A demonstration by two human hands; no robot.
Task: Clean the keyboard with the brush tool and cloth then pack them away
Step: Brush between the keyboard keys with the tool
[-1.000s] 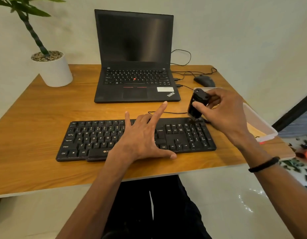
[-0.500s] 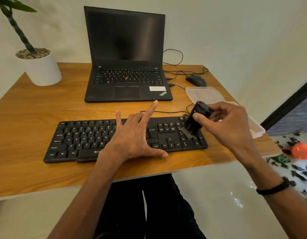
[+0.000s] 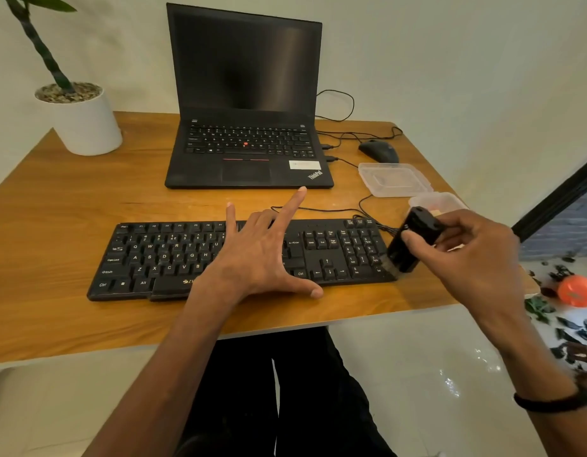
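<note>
A black wired keyboard (image 3: 160,255) lies across the front of the wooden desk (image 3: 54,199). My left hand (image 3: 262,255) rests flat on its middle with the fingers spread. My right hand (image 3: 473,252) grips a black brush tool (image 3: 409,244), tilted, with its bristle end down at the keyboard's right edge by the number pad. A clear plastic container (image 3: 450,201) shows partly behind that hand, and its lid (image 3: 394,179) lies on the desk just beyond. No cloth is visible.
A black laptop (image 3: 249,150) stands open behind the keyboard, with a mouse (image 3: 379,150) and cables to its right. A white plant pot (image 3: 84,123) sits at the back left. Below right, an orange object (image 3: 578,290) and dark scraps lie on the floor.
My right hand has lowered the brush tool from above the keyboard's back right corner down to its right front edge. My left hand has stayed on the keys.
</note>
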